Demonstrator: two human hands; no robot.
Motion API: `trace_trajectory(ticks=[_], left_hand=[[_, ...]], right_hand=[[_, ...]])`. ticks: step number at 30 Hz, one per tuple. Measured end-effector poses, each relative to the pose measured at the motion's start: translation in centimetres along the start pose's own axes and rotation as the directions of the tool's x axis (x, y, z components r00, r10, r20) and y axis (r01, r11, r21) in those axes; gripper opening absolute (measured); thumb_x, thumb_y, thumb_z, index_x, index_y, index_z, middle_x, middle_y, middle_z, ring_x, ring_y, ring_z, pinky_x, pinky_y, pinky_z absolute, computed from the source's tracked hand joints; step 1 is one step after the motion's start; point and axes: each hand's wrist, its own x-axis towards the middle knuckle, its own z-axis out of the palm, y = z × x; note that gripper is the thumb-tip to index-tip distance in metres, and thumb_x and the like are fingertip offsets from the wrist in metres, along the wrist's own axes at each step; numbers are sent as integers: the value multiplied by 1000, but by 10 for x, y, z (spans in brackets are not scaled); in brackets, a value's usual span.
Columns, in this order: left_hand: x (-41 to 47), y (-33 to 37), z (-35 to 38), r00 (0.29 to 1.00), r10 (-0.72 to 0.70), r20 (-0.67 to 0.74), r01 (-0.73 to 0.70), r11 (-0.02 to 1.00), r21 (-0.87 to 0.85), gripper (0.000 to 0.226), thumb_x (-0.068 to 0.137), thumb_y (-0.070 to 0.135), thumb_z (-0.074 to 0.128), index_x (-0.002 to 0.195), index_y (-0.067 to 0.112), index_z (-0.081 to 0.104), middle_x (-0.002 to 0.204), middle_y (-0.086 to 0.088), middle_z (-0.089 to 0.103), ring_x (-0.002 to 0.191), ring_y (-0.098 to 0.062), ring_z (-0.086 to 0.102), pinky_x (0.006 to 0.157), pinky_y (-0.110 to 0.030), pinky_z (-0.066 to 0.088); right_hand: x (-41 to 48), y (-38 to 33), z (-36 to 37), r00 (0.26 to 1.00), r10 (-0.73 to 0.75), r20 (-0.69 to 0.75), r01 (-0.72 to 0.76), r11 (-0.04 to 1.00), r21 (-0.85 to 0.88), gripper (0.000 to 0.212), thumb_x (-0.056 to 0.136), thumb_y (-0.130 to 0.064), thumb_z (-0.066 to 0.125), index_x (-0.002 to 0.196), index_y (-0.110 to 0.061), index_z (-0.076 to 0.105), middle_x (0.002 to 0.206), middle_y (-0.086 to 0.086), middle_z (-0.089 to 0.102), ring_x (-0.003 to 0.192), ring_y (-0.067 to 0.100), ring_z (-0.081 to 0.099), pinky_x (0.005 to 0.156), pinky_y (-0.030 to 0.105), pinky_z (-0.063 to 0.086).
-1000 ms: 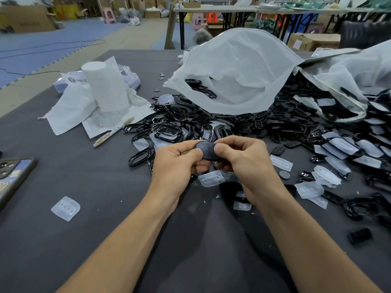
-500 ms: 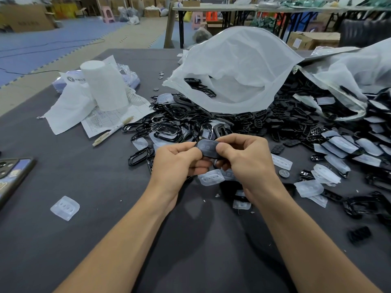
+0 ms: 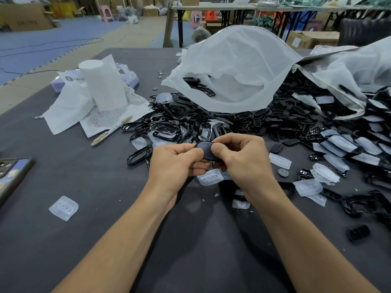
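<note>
1. The left hand (image 3: pixel 175 161) and the right hand (image 3: pixel 243 159) are together above the middle of the dark grey table (image 3: pixel 42 240). Both are clamped on one small, dark, rounded plastic shell (image 3: pixel 206 151), thumbs on its upper face and curled fingers beneath.
2. That shell is off the table, between the two thumbs, with most of its underside hidden by the fingers.
3. Over the last second almost nothing has shifted: the same pinch, the same spot, only a slight change of thumb position. I take this as a pressing or snapping step still under way, with the piece not yet ready to be put down.
4. Just below the hands lies a translucent white soft pad with three holes (image 3: pixel 209 177), likely one of the parts to be fitted.
5. Beyond the fingers, toward the far edge, a heap of glossy black plastic frames (image 3: pixel 169 127) spreads out beneath a large, open, milky white plastic bag (image 3: pixel 232 70).
6. Toward the right edge sit a silver coin (image 3: pixel 283 172) and many more translucent pads and black pieces.
7. Toward the far left corner stand a white paper roll (image 3: pixel 103 85) and a printed sheet with a cream pen (image 3: pixel 112 130).
8. At the left edge a phone (image 3: pixel 10 174) pokes in, with a lone translucent pad (image 3: pixel 63 207) near it.
</note>
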Motion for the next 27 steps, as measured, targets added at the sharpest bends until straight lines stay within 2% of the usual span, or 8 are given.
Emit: trace_trajectory(ticks=[3, 6, 11, 15, 19, 21, 24, 27], left_hand=[[0, 0, 0, 1000, 0, -7, 0, 1000, 4, 11, 88, -4, 70, 84, 2, 77, 67, -12, 75, 56, -17, 72, 55, -24, 59], [2, -2, -1, 1000, 22, -21, -21, 999, 45, 12, 88, -5, 68, 85, 1, 78, 66, -11, 74, 54, -16, 69, 55, -24, 57], [1, -4, 1, 995, 100, -18, -98, 991, 92, 8, 86, 14, 76, 83, 14, 84, 73, -10, 78, 59, -19, 70, 58, -27, 57], [1, -4, -1, 985, 167, -43, -159, 977, 144, 17, 89, 8, 78, 76, 18, 84, 67, -7, 77, 52, -14, 69, 50, -20, 54], [0, -3, 0, 961, 275, -24, -262, 937, 233, 29, 90, 7, 77, 75, 31, 84, 64, -2, 76, 49, -13, 68, 49, -26, 57], [0, -2, 0, 955, 296, -24, -282, 930, 235, 35, 91, 7, 76, 74, 37, 83, 65, -2, 76, 49, -16, 68, 50, -32, 60], [2, -2, -1, 950, 309, -31, -295, 929, 222, 37, 91, 7, 74, 71, 38, 82, 64, -6, 75, 49, -20, 66, 51, -34, 58], [2, -4, -1, 947, 319, -40, -304, 929, 211, 37, 91, 8, 74, 71, 37, 82, 61, -5, 74, 46, -16, 63, 49, -29, 56]], right_hand=[[1, 0, 0, 999, 32, 3, -32, 999, 24, 24, 86, -7, 78, 71, -26, 79, 64, 0, 73, 57, 13, 63, 58, 32, 51], [1, -1, -1, 998, 55, 27, -56, 997, 50, 28, 86, -4, 78, 67, -23, 79, 61, 4, 71, 52, 18, 63, 52, 31, 48], [0, -3, -1, 996, 42, 84, -46, 998, 49, 23, 85, 1, 74, 69, -15, 79, 60, 10, 71, 49, 21, 62, 48, 26, 47], [-2, -2, 1, 993, 35, 111, -39, 998, 40, 20, 83, 0, 73, 71, -15, 80, 68, 16, 74, 66, 40, 74, 63, 45, 60], [-1, -2, -2, 993, 5, 117, -12, 998, 55, 24, 83, 2, 72, 70, -16, 80, 64, 14, 73, 54, 26, 67, 50, 31, 51], [0, -3, -4, 990, 3, 138, -16, 996, 91, 29, 87, 6, 69, 70, -16, 80, 63, 16, 71, 51, 25, 61, 46, 29, 47], [0, -4, -6, 981, 2, 192, -30, 989, 142, 40, 92, 12, 61, 71, -16, 80, 62, 15, 70, 51, 26, 60, 47, 29, 50], [-1, -5, -8, 976, 19, 216, -62, 979, 192, 37, 95, 14, 54, 86, -11, 80, 67, 11, 72, 53, 24, 63, 50, 27, 55]])
